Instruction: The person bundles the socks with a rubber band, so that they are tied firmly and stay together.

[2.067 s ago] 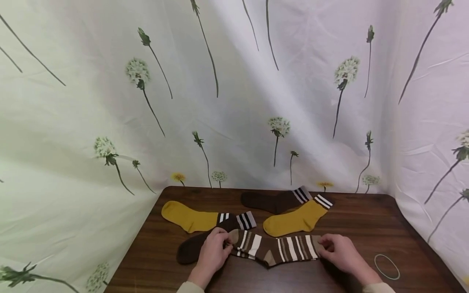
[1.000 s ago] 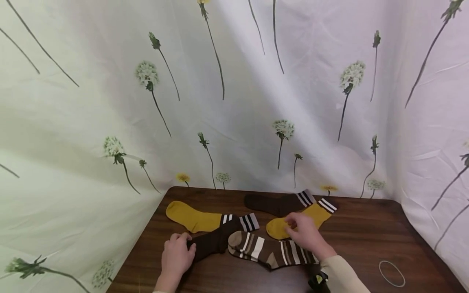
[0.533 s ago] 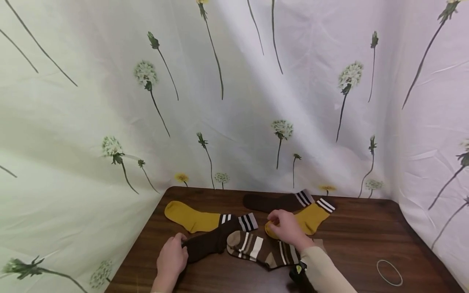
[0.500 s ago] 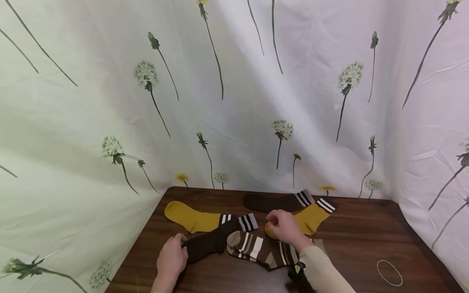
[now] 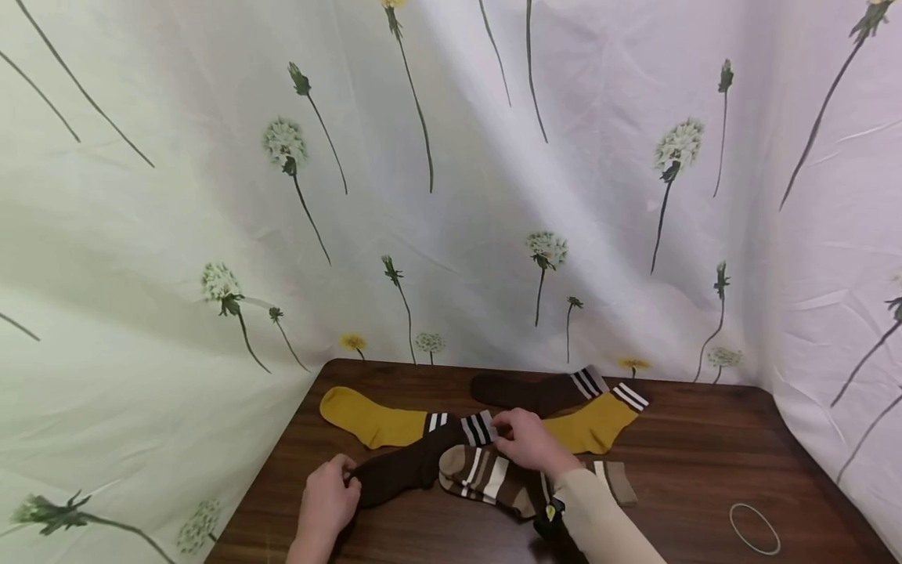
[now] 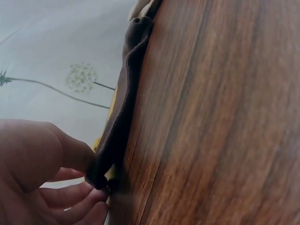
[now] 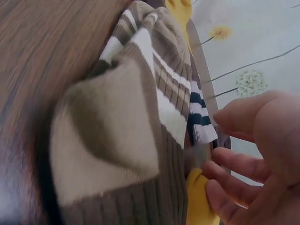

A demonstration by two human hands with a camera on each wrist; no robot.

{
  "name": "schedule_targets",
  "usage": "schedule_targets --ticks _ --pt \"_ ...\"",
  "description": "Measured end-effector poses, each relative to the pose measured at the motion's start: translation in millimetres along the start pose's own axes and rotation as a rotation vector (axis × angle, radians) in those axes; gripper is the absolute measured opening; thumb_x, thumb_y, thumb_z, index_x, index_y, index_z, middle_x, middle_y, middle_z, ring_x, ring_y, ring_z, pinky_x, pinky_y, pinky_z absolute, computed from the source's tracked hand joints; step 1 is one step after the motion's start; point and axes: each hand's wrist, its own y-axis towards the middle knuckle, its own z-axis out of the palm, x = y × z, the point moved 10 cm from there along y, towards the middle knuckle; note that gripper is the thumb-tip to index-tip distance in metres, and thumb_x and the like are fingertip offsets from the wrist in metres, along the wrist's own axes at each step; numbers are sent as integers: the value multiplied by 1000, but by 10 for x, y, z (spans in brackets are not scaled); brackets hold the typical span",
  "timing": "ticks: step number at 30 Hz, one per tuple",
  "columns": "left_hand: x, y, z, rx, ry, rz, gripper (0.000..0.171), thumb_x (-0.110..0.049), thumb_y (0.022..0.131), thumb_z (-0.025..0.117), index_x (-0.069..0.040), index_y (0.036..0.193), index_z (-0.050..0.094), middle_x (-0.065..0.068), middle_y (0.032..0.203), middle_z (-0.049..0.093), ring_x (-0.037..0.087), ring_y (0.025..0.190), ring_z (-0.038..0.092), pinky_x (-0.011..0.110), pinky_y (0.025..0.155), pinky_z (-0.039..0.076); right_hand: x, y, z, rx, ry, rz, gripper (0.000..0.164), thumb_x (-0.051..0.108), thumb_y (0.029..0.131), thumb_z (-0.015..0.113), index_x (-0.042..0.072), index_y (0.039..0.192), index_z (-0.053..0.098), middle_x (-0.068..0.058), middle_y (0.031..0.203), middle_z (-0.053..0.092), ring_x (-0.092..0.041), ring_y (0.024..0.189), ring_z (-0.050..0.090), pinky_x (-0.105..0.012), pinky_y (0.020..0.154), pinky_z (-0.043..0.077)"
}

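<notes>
A plain sleeve [image 5: 607, 517] of pale cream colour covers the right forearm, and its cuff [image 5: 569, 479] ends close to the wrist. Beside this cuff there is a small black device [image 5: 545, 529] with a yellow-green spot [image 5: 550, 513]; its exact form is too small to tell. The right grip [image 5: 530, 443] and the left grip [image 5: 327, 501] are both bare hands, without gloves.

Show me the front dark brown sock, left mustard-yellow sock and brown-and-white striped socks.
Front dark brown sock [image 5: 412, 464]: head view, brown midsection.
Left mustard-yellow sock [image 5: 384, 424]: head view, yellow midsection.
Brown-and-white striped socks [image 5: 496, 476]: head view, broad white stripe.
</notes>
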Motion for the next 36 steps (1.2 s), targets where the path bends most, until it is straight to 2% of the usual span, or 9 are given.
schedule_targets --ticks 4,12,15,17,20,22,25,31,36 --pt "17 -2 11 -2 -25 -4 15 0 87 71 -2 101 72 3 83 68 22 77 66 46 68 55 6 17 70 35 -4 -10 26 6 98 70 -1 123 73 -14 117 71 -26 98 67 -45 82 57" --pt "18 -22 8 -26 -120 2 12 -1 87 71 -9 97 73 0 85 73 16 75 67 42 69 55 -30 13 106 40 55 21 23 11 98 71 2 119 75 -10 113 72 -24 97 68 -44 81 57" --pt "17 -2 29 -7 -166 7 11 -3 89 72 -12 96 74 4 93 75 14 72 62 38 67 52 -47 27 130 51 68 35 23 12 98 72 3 119 75 -10 113 71 -23 95 68 -44 80 57" --pt "23 12 51 11 -199 2 11 -5 91 73 -14 97 76 6 102 76 15 76 61 35 70 51 -51 37 136 54 68 37 24 12 99 71 2 120 75 -11 114 71 -24 95 68 -44 80 57" --pt "20 28 78 34 -269 -1 11 -9 93 75 -15 102 77 9 115 75 20 92 66 34 77 52 -44 46 122 46 71 25 25 10 99 70 -1 121 74 -14 114 72 -26 95 69 -45 80 58" --pt "24 29 94 44 -319 -10 12 -10 94 75 -15 105 78 9 120 75 24 107 67 33 82 53 -59 46 109 34 78 25 26 10 99 70 -3 122 74 -15 114 73 -26 93 69 -45 78 58" --pt "31 20 102 57 -391 -29 14 -9 95 75 -13 109 78 10 123 73 27 119 65 30 85 54 -99 40 87 3 88 39 26 10 99 70 -2 121 75 -14 114 73 -23 91 69 -40 76 58" --pt "41 1 37 44 -446 -61 17 -9 97 74 -12 114 78 11 128 72 26 117 64 30 84 53 -121 32 0 -103 127 41 21 11 99 71 4 117 79 -8 113 75 -19 94 69 -35 76 57" --pt "-30 14 -67 2 -461 -42 18 -12 98 74 -13 116 77 8 129 72 22 113 65 31 89 54 -83 25 -68 -169 143 35 19 11 100 70 5 115 80 -7 113 76 -21 98 70 -36 79 57"
